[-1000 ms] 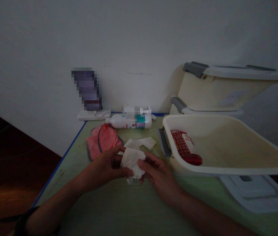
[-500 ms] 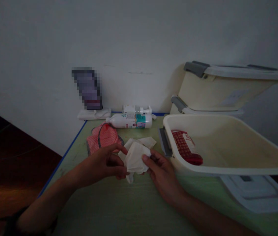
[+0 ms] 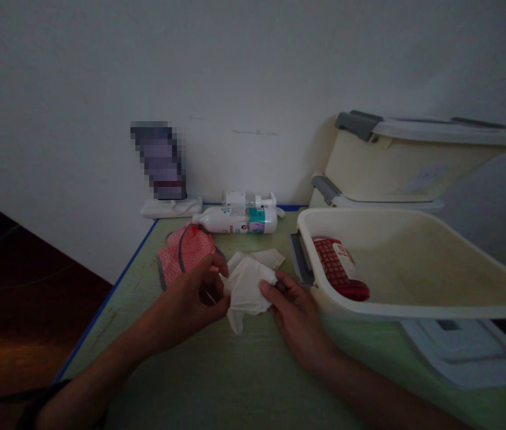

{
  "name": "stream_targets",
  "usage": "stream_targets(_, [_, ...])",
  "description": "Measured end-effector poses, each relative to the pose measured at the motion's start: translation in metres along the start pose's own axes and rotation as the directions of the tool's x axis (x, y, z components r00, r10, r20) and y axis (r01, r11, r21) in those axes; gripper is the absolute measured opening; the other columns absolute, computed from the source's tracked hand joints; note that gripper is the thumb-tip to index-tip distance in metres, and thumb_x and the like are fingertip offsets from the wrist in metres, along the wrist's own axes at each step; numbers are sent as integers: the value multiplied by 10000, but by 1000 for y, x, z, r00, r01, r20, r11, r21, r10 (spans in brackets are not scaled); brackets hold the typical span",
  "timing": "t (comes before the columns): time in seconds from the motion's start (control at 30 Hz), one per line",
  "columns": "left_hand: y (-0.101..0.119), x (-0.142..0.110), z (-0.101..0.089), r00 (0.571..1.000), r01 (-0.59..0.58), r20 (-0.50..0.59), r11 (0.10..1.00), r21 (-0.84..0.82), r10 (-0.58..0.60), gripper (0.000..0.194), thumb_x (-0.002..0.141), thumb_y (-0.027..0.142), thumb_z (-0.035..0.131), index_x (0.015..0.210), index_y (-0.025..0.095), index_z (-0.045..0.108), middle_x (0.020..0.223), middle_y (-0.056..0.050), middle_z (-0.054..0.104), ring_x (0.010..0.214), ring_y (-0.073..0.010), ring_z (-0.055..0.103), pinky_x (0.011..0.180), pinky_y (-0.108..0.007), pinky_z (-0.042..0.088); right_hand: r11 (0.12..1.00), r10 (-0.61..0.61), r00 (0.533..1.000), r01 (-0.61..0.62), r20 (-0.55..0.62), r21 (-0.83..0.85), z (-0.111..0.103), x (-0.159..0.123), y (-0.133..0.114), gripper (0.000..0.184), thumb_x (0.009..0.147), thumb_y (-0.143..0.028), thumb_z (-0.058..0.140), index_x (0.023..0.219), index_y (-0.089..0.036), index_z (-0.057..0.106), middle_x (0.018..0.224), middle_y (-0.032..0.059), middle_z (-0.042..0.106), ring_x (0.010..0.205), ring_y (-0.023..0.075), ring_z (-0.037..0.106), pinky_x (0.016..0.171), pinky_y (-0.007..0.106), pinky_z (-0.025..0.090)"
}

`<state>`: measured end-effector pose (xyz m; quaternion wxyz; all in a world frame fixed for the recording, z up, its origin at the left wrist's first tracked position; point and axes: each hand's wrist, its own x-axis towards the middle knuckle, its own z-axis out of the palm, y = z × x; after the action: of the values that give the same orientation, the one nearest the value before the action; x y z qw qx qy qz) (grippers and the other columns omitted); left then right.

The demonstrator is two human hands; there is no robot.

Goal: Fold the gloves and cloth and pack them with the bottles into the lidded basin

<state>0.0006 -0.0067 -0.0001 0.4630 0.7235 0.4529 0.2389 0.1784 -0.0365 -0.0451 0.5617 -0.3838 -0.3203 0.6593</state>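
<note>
While both hands are bare, a crumpled white glove (image 3: 253, 286) is held over the near middle of the worktop (image 3: 217, 370), so it is unfolded only in part and not yet on either hand. The right hand (image 3: 293, 313) pinches its right edge between thumb and fingers; the left hand (image 3: 197, 292) is curled at its left edge, and I cannot tell whether those fingertips grip it. Another thin white piece (image 3: 271, 258), apparently a second glove, lies just beyond, untouched.

To the right, an open cream bin (image 3: 414, 312) holds a red packet (image 3: 340, 269) at its left end. Behind it a lidded box (image 3: 405, 167) sits upon a lower box (image 3: 387, 205); their contents are hidden. A pale lid (image 3: 468, 358) lies at near right, partly under the bin. At the far side, a white bottle (image 3: 235, 221) and a pump bottle (image 3: 235, 198) lie on their sides, beyond a red cloth (image 3: 185, 251).
</note>
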Motion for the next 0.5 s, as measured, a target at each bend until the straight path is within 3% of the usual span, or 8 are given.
stream_targets(0.1, [4, -1, -1, 998, -18, 53, 996, 85, 14, 136, 800, 296, 530, 870, 181, 511, 755, 6, 596, 659, -128, 570, 574, -222, 462, 1000, -28, 1000, 28, -2, 4, 0, 0, 0, 177, 753, -275, 672, 923, -228, 655, 843, -9, 686, 739, 131, 614, 697, 261, 470])
stream_targets(0.2, [5, -2, -3, 997, 22, 78, 997, 80, -28, 211, 832, 345, 477, 826, 171, 597, 756, -9, 615, 620, -123, 563, 542, -211, 459, 1000, -31, 1000, 31, 5, -1, 0, 0, 1, 189, 759, -277, 667, 941, -229, 647, 840, -10, 682, 720, 125, 608, 672, 253, 471])
stream_targets(0.4, [2, 2, -3, 989, 142, 39, 990, 9, -143, 118, 711, 277, 590, 716, 173, 647, 689, 14, 618, 491, -89, 506, 428, -173, 432, 999, -3, 999, 4, 33, -36, -1, 0, 0, 252, 744, -298, 681, 975, -215, 624, 827, -1, 675, 713, 131, 609, 673, 261, 473])
stream_targets(0.5, [1, 3, 3, 979, 205, 30, 974, -94, -203, 126, 669, 231, 610, 782, 176, 607, 664, 22, 619, 512, -114, 545, 421, -190, 455, 999, 19, 1000, -19, 23, -33, -1, 0, 0, 280, 721, -299, 698, 975, -219, 610, 798, -11, 665, 710, 136, 611, 683, 272, 474])
